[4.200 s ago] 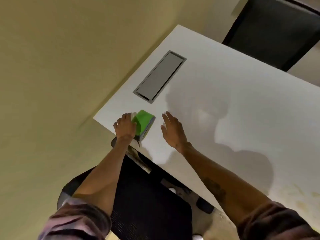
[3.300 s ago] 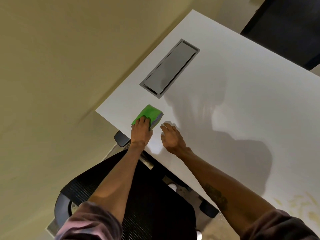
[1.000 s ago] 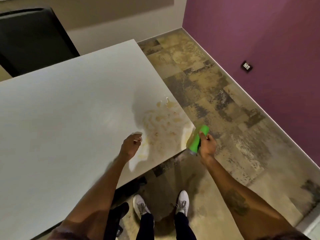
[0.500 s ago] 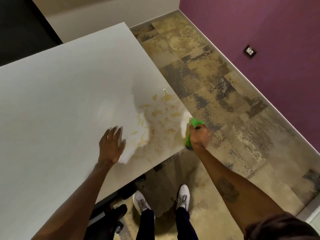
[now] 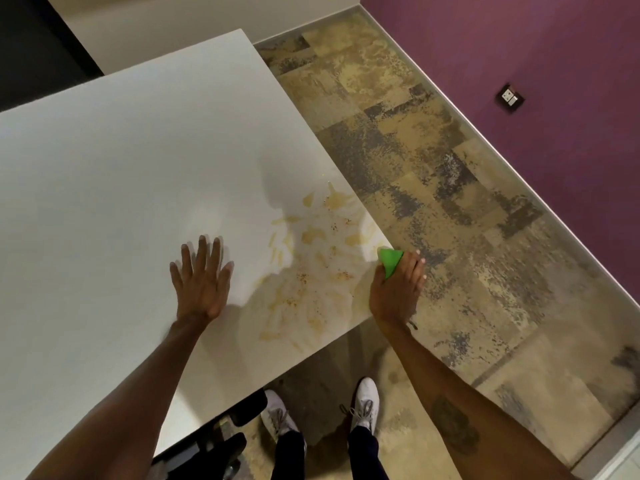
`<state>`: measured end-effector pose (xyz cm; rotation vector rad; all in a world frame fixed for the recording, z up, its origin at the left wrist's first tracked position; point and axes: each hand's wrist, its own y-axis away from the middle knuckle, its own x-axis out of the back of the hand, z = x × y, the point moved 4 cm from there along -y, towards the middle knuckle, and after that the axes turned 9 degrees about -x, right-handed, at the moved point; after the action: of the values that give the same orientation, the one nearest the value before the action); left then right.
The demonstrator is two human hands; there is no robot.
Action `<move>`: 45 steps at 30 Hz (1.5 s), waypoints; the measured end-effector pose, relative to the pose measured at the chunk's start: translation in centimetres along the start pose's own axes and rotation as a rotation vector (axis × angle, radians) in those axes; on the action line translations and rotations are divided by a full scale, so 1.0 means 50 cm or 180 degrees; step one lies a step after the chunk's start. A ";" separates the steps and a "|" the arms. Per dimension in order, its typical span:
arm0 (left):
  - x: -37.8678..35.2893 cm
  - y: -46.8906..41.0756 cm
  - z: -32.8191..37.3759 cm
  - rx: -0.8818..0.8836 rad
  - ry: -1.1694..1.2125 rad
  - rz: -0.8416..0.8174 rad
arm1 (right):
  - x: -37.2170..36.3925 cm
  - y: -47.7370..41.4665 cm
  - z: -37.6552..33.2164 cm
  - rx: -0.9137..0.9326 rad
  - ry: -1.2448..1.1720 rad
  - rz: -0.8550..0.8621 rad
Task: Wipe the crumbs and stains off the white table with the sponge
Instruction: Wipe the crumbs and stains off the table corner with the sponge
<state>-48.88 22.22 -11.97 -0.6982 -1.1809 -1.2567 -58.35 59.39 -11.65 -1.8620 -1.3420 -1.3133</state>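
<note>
Head camera view, looking down from a standing person. Nearest, two white lace-up shoes (image 5: 363,403) stand on the mottled tan and grey tiled floor (image 5: 450,202), just under the near edge of the white rectangular table (image 5: 121,168). Above them, two bare forearms reach forward. The left hand (image 5: 202,280) lies flat and open on the tabletop, fingers spread, holding nothing. The right hand (image 5: 396,285) is closed around a bright green sponge (image 5: 390,259) right at the table's right-hand corner edge; only the sponge's tip shows past the fingers. Between the hands spreads a patch of yellowish smeared stains and small reddish-brown crumbs (image 5: 311,258), reaching to the table's edge. Farther off, the tabletop looks clean, and a purple wall (image 5: 519,46) with a small socket plate (image 5: 510,98) runs along the floor. Wiping seems about to begin on this dirty corner; the next move likely calls for pressing the sponge flat and sweeping it leftward across the stains
</note>
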 end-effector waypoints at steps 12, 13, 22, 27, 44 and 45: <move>-0.052 -0.009 0.003 0.0263 -0.0160 0.0246 | -0.059 -0.056 -0.042 0.0064 0.0433 -0.0013; -0.052 -0.008 0.004 0.0259 -0.0156 0.0272 | -0.065 -0.069 -0.059 0.0139 0.0436 -0.0049; -0.052 -0.011 0.001 0.0309 -0.0188 0.0195 | -0.119 -0.157 -0.207 0.0804 0.0328 -0.0114; -0.050 -0.016 0.004 0.0321 -0.0187 0.0267 | -0.147 -0.216 -0.295 0.1218 0.0031 -0.0435; -0.046 -0.018 0.003 0.0267 -0.0154 0.0518 | -0.165 -0.313 -0.406 0.2966 -0.0026 -0.1894; -0.046 -0.018 0.003 0.0273 -0.0180 0.0495 | -0.159 -0.303 -0.397 0.3077 0.0011 -0.1878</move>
<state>-49.51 22.92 -14.26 -0.7512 -1.1960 -1.0569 -80.75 45.82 -12.64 -0.8275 -2.1026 -0.6385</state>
